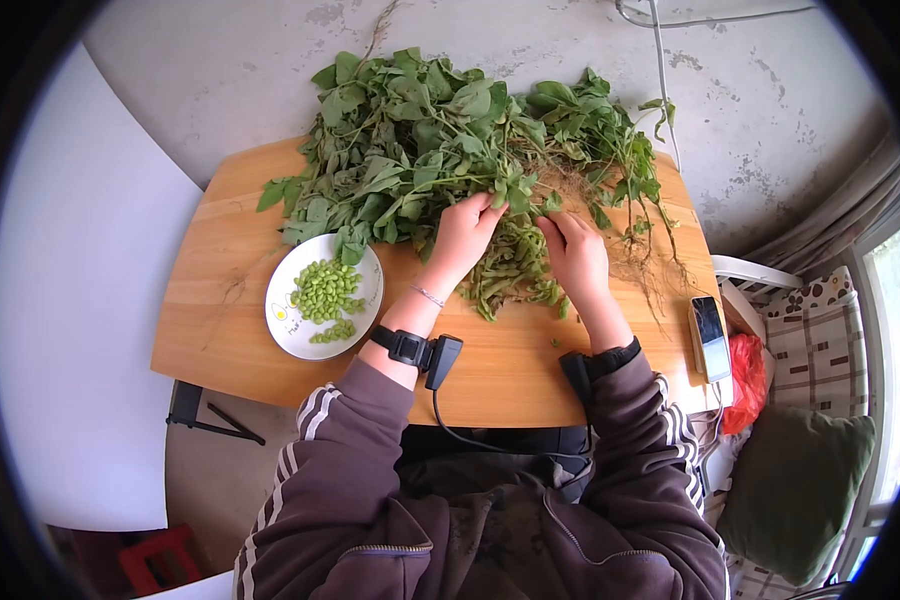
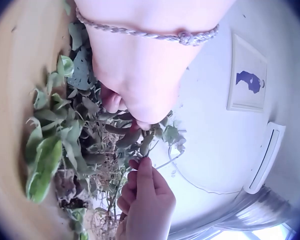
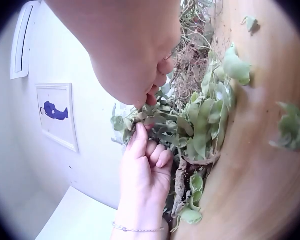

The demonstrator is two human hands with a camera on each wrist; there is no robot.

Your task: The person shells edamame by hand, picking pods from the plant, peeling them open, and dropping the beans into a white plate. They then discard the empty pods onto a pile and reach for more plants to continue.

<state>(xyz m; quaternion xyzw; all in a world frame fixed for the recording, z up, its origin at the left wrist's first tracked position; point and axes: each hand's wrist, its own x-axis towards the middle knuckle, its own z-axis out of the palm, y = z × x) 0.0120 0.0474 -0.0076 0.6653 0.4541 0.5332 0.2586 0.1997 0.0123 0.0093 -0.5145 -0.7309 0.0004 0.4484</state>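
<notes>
Over the table's middle, my left hand [image 1: 463,238] pinches a leafy stem of a bean plant [image 2: 155,127] between thumb and fingers. Close beside it on the right, my right hand [image 1: 580,258] pinches a green bean pod [image 2: 146,143] on that plant by its end. The fingertips of both hands almost meet in the wrist views. Below and between them lies a heap of bean pods [image 1: 505,275]. To the left of my left forearm stands a white plate [image 1: 364,312] with shelled green beans [image 1: 322,287] on it.
A large pile of leafy bean plants [image 1: 400,140] covers the back of the wooden table [image 1: 220,300], with roots [image 1: 645,270] trailing at right. A phone [image 1: 710,338] stands at the right edge. Beyond it are a red plastic bag [image 1: 746,380] and a cushioned seat [image 1: 820,345].
</notes>
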